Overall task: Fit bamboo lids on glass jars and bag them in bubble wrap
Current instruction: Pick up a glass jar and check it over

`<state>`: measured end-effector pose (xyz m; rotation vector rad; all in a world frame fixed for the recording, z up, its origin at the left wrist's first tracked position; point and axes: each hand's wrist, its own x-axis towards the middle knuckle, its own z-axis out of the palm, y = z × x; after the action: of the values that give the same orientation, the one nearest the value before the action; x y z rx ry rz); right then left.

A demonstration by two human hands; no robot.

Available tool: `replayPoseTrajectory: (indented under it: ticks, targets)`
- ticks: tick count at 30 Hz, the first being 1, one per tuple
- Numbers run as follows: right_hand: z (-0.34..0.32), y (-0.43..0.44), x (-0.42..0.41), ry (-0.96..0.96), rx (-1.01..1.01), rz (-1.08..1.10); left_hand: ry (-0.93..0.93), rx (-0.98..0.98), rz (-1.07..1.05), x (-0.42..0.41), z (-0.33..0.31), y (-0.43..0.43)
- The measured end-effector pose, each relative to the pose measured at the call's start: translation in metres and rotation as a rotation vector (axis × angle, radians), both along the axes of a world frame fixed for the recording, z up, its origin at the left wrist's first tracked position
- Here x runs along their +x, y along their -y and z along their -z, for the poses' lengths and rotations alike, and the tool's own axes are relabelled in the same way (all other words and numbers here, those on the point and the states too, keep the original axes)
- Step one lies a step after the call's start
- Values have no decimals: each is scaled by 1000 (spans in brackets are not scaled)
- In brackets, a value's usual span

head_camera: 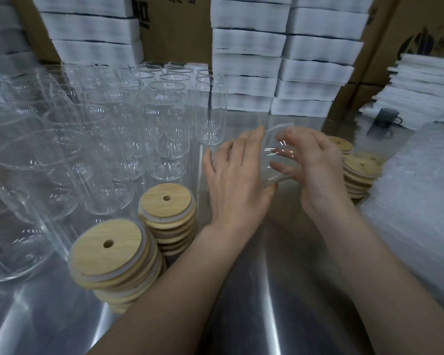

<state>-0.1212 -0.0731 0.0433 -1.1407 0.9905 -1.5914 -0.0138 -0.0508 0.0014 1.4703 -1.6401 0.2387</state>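
Above the steel table (267, 290), both my hands hold one clear glass jar (280, 152), tilted on its side between them. My right hand (315, 162) grips the jar's body with curled fingers. My left hand (231, 175) covers the jar's mouth end, fingers over the top and thumb underneath, holding a lid (277, 129) against it. Only the lid's pale ring edge shows; its bamboo face is hidden by my palm. Two stacks of bamboo lids with straw holes (105, 249) (166, 201) stand near my left forearm. A third stack (360, 170) sits behind my right hand.
Several empty glass jars (164, 124) crowd the left half of the table. A pile of bubble wrap bags (415, 201) lies at the right. White foam stacks (249, 60) and cardboard boxes line the back. A dark mug (387, 119) stands at the far right.
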Motion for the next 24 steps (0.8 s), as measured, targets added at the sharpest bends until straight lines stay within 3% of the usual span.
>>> replayPoseTrajectory:
  ticks: [5,13,18,24]
  targets:
    - [-2,2,-6,133,90,-102,60,-90,-12,-4,8,3]
    - [-10,5,-9,321,166,-292,-57,-126,19,0,10,5]
    - [-10,8,-6,415,117,-502,-258,-145,80,5,5,1]
    - [-14,7,-22,289,-71,-744,-487,-171,172,1,-2,0]
